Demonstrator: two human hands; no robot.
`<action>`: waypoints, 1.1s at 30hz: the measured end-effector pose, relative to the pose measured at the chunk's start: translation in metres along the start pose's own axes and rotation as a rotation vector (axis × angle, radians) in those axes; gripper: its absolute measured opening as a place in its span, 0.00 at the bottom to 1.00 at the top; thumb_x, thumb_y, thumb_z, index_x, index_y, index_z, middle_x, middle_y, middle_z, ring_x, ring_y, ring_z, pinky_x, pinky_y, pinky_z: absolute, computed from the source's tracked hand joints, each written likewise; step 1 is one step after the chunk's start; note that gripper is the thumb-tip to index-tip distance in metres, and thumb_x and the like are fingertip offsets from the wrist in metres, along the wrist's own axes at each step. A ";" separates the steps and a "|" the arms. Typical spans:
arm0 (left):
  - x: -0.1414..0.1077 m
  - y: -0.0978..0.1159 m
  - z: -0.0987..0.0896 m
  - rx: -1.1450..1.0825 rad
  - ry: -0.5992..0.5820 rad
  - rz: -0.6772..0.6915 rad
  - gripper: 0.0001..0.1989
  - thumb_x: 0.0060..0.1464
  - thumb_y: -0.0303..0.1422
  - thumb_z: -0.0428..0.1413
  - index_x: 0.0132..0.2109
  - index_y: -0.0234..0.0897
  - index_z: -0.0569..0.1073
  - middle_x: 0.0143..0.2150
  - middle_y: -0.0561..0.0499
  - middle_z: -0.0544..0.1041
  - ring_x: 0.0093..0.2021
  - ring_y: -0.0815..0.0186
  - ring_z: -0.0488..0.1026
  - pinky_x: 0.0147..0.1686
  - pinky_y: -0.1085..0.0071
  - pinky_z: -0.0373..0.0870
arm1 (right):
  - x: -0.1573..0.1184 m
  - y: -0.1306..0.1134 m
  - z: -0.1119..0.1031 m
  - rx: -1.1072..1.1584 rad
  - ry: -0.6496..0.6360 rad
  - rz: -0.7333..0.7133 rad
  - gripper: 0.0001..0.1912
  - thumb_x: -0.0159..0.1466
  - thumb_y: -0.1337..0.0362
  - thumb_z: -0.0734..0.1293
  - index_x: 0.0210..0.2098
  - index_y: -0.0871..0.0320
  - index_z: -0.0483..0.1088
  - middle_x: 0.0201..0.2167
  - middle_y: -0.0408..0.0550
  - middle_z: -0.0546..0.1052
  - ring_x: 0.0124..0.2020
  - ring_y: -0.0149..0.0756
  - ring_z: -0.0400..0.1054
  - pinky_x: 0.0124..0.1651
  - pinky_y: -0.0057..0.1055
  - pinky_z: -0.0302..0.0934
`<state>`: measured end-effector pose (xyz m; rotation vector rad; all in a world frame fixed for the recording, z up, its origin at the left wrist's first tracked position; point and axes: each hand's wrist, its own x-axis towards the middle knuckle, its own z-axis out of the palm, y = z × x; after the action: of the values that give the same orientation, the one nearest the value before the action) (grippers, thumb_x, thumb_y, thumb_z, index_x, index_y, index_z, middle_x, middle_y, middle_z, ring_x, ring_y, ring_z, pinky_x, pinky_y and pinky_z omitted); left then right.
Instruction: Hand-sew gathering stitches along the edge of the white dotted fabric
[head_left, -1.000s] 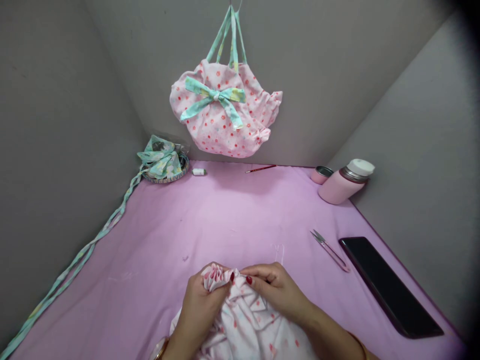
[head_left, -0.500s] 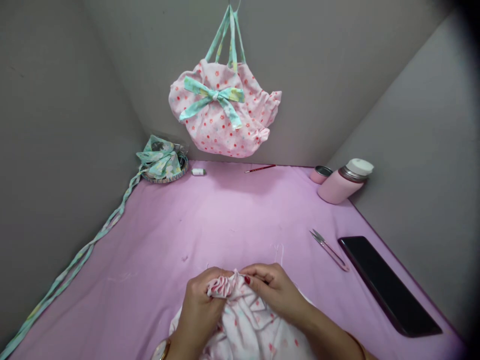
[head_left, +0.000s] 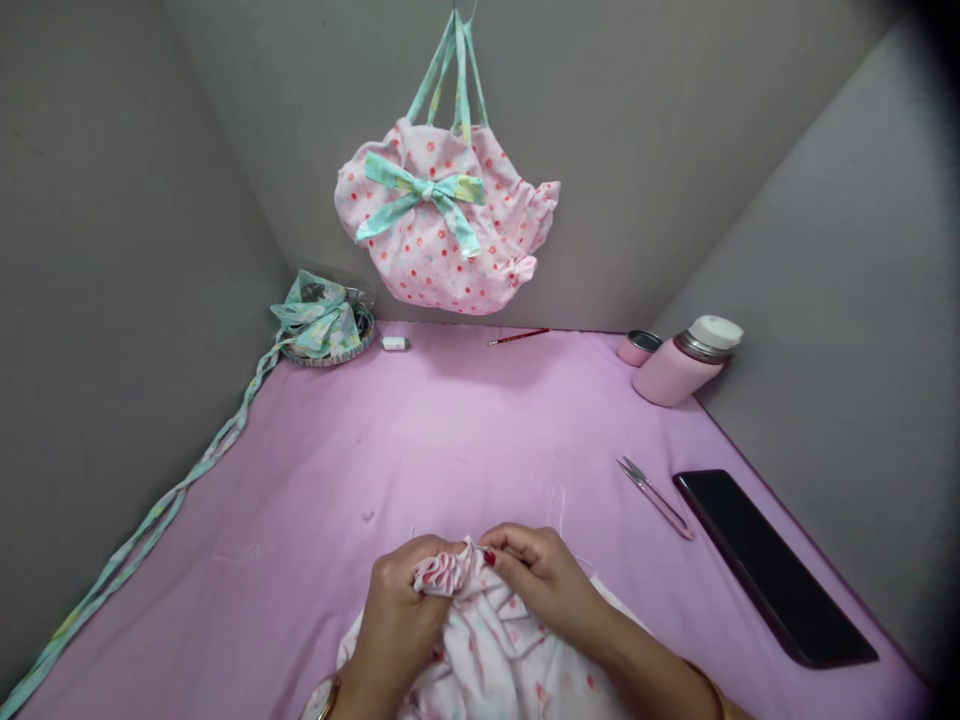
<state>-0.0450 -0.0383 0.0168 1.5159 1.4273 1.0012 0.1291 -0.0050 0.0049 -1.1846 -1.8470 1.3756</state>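
Pale pink fabric with red dots (head_left: 495, 650) lies bunched at the table's near edge, between my hands. My left hand (head_left: 409, 595) is closed around its gathered, pleated edge (head_left: 441, 574). At the right end of those gathers, my right hand (head_left: 540, 575) pinches with thumb and forefinger, a red thumbnail showing. Whether a needle sits in that pinch is too small to make out. A loose strand of white thread (head_left: 555, 505) lies just beyond my right hand.
Pink thread snips (head_left: 656, 498) and a black phone (head_left: 776, 570) lie to the right. Behind them stand a pink bottle (head_left: 679, 372) and a small pink cup (head_left: 640, 348). A thread spool (head_left: 395, 343), a pencil (head_left: 519, 337) and a basket (head_left: 330, 355) line the back. A dotted bag (head_left: 442, 250) hangs above.
Both hands keep their hold on the fabric with hardly any movement. The whole view has shifted very slightly.
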 end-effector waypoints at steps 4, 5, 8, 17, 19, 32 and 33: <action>0.000 -0.002 0.001 0.024 -0.005 0.010 0.08 0.49 0.25 0.51 0.25 0.35 0.71 0.22 0.51 0.72 0.24 0.66 0.70 0.26 0.74 0.63 | -0.001 0.002 0.001 0.003 -0.005 -0.017 0.09 0.62 0.66 0.60 0.32 0.62 0.71 0.20 0.41 0.68 0.21 0.26 0.57 0.23 0.22 0.50; -0.001 -0.002 0.001 0.030 -0.012 0.023 0.08 0.50 0.25 0.50 0.25 0.35 0.71 0.22 0.51 0.72 0.24 0.66 0.70 0.26 0.74 0.63 | -0.001 0.002 0.002 0.000 -0.005 -0.021 0.09 0.62 0.66 0.60 0.32 0.62 0.71 0.20 0.41 0.68 0.21 0.26 0.57 0.23 0.22 0.50; -0.001 0.000 0.003 0.021 -0.045 0.067 0.09 0.50 0.25 0.50 0.27 0.34 0.73 0.24 0.50 0.74 0.26 0.66 0.71 0.28 0.74 0.64 | 0.000 0.002 0.003 -0.005 0.011 -0.031 0.09 0.62 0.66 0.60 0.31 0.62 0.71 0.18 0.40 0.65 0.20 0.25 0.55 0.23 0.22 0.49; 0.006 -0.001 0.006 -0.318 0.013 -0.351 0.08 0.49 0.33 0.54 0.25 0.33 0.71 0.23 0.52 0.70 0.25 0.67 0.65 0.26 0.74 0.63 | 0.000 0.002 0.004 0.153 0.028 0.042 0.10 0.61 0.63 0.62 0.32 0.62 0.73 0.20 0.42 0.68 0.21 0.26 0.59 0.24 0.22 0.52; 0.007 -0.004 0.007 -0.362 0.026 -0.403 0.09 0.48 0.34 0.55 0.25 0.33 0.70 0.23 0.53 0.68 0.25 0.68 0.64 0.26 0.74 0.62 | 0.000 0.001 0.004 0.189 0.022 0.050 0.10 0.61 0.63 0.62 0.33 0.62 0.74 0.23 0.44 0.72 0.23 0.28 0.62 0.26 0.23 0.55; 0.009 -0.010 0.007 -0.590 -0.040 -0.457 0.08 0.46 0.33 0.57 0.26 0.33 0.70 0.22 0.55 0.67 0.24 0.71 0.62 0.24 0.76 0.60 | 0.000 0.007 -0.002 0.267 -0.077 0.058 0.15 0.62 0.58 0.63 0.40 0.60 0.76 0.27 0.48 0.77 0.26 0.31 0.68 0.29 0.25 0.60; 0.009 -0.009 0.007 -0.593 -0.038 -0.461 0.08 0.46 0.33 0.57 0.25 0.33 0.69 0.22 0.55 0.66 0.23 0.71 0.62 0.24 0.76 0.60 | 0.000 0.006 -0.002 0.265 -0.084 0.055 0.15 0.62 0.58 0.63 0.40 0.60 0.76 0.27 0.48 0.77 0.27 0.31 0.68 0.30 0.26 0.61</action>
<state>-0.0411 -0.0294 0.0060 0.7306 1.2237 0.9786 0.1329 -0.0035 0.0000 -1.0622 -1.6343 1.6654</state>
